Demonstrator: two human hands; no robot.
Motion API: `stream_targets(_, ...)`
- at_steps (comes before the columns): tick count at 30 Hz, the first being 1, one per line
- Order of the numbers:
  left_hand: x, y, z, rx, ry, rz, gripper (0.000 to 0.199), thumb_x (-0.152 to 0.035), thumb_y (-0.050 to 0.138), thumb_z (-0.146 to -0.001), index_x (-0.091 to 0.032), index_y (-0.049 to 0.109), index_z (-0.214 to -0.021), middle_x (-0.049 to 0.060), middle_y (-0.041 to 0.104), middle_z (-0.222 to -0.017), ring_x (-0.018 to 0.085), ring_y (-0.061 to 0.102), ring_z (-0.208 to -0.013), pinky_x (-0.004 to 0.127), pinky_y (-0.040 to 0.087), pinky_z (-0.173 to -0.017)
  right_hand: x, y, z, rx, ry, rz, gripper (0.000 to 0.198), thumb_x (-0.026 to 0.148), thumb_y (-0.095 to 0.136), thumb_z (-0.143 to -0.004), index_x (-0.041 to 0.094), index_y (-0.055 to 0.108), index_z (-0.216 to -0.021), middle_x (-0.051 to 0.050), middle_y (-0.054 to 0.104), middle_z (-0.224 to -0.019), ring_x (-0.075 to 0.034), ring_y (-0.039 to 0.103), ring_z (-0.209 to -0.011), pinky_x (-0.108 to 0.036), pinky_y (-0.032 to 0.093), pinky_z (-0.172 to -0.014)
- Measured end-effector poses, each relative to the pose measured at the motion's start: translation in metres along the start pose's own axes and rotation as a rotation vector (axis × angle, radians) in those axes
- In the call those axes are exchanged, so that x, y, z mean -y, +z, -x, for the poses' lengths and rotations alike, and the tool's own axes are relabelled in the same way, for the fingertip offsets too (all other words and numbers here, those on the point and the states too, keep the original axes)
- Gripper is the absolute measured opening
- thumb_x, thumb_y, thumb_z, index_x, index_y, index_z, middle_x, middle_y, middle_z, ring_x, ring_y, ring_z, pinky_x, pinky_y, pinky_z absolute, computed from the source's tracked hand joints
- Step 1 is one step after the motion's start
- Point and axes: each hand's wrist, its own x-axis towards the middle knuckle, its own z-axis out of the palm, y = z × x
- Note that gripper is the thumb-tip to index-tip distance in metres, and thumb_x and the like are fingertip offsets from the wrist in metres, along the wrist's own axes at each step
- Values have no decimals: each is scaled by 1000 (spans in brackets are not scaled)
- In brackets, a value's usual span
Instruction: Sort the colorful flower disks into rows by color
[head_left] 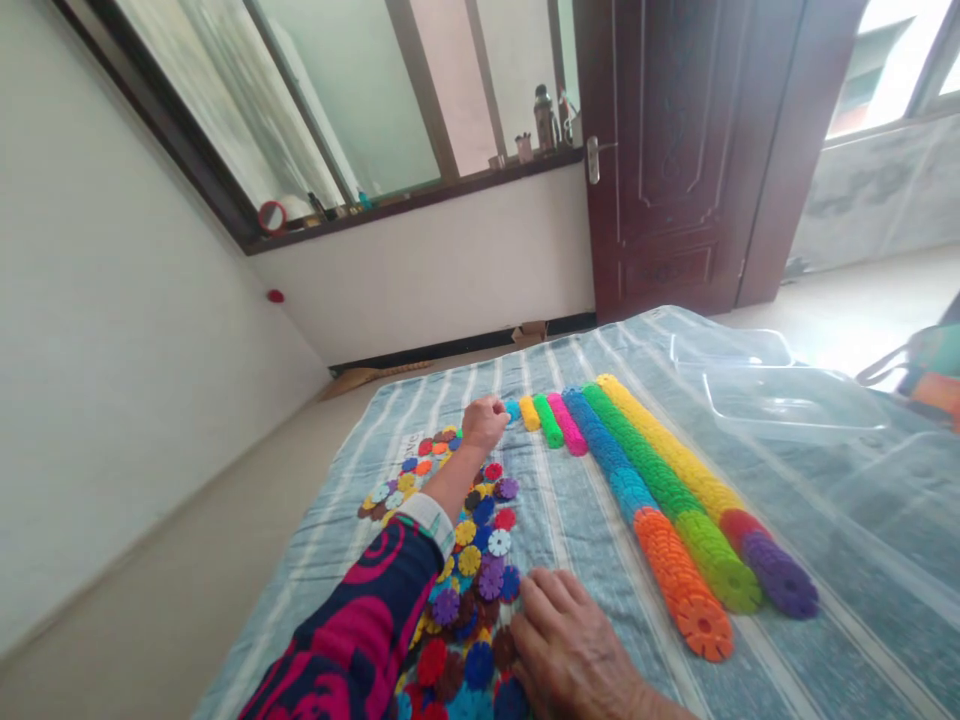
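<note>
Nearest me, my right hand (570, 650) rests palm down, fingers bent at the edge of the loose pile of notched discs (469, 560); I cannot tell whether it holds one. The pile, in mixed colours, spreads left of that hand and on under my left forearm. To the right hand's right, three long disc rows lean away: orange-to-blue (675, 570), green (667, 470) and purple-red-yellow (675, 440). Farther out, my left hand (485, 422) has its fingers bunched beside a small blue stack (513, 412); I cannot make out whether it grips it. Right of that hand stand short yellow (530, 413), green (548, 421) and pink (568, 424) stacks. Well beyond both hands is a dark red door (682, 150).
</note>
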Motion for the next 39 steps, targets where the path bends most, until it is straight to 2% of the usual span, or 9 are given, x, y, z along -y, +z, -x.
stream_targets(3, 0, 13, -12, 7, -5, -22, 8, -13, 62, -71, -17, 69, -70, 1, 70, -73, 15, 63, -74, 23, 43, -68, 0, 7, 1, -56, 14, 13, 23, 38, 66, -90, 21, 63, -76, -8, 69, -88, -25, 60, -83, -38, 51, -74)
stream_targets(9, 3, 24, -17, 23, -11, -82, 12, -13, 60, -73, -17, 71, -72, 3, 73, -77, 16, 64, -77, 25, 43, -69, 0, 15, 4, -70, 1, 21, 25, 41, 65, -91, 20, 63, -77, -9, 69, -87, -27, 61, -87, -40, 51, -77)
stream_targets(14, 4, 26, -20, 22, 1, -114, 14, -15, 59, -75, -18, 73, -76, 3, 74, -81, 17, 65, -80, 25, 45, -71, -1, 16, 5, -98, 2, 28, 26, 43, 64, -91, 20, 64, -78, -9, 69, -87, -27, 61, -87, -40, 52, -77)
stream_targets(21, 9, 21, -17, -1, 0, -167, 18, -23, 65, -78, -19, 76, -93, 6, 75, -99, 20, 65, -97, 28, 46, -88, -2, 21, 10, -24, -20, 29, 24, 43, 62, -93, 21, 66, -83, -11, 69, -92, -29, 61, -91, -43, 51, -80)
stream_targets(25, 11, 21, -12, 17, -46, -183, 26, -30, 70, -78, -17, 75, -99, 7, 75, -96, 21, 67, -92, 27, 48, -80, -1, 24, 11, -15, -29, 30, 24, 41, 61, -94, 20, 67, -84, -11, 69, -92, -29, 61, -93, -43, 51, -82)
stream_targets(28, 11, 24, -11, 40, -74, -190, 22, -29, 69, -78, -18, 74, -97, 6, 76, -93, 21, 68, -88, 26, 47, -73, -1, 24, 12, -32, -26, 36, 25, 40, 60, -94, 20, 66, -82, -11, 69, -91, -29, 60, -92, -42, 51, -81)
stream_targets(34, 6, 29, -12, 42, -93, -208, 14, -25, 64, -78, -20, 74, -87, 5, 76, -90, 21, 69, -89, 26, 46, -71, -2, 26, 15, 21, -39, 30, 22, 41, 62, -93, 20, 67, -89, -12, 70, -98, -30, 60, -96, -44, 51, -84)
stream_targets(39, 4, 30, -12, 28, -78, -216, 14, -24, 63, -78, -21, 72, -87, 4, 76, -90, 21, 68, -88, 25, 44, -70, -1, 26, 14, 5, -17, 22, 19, 37, 62, -93, 20, 66, -84, -12, 70, -96, -29, 62, -91, -42, 54, -79)
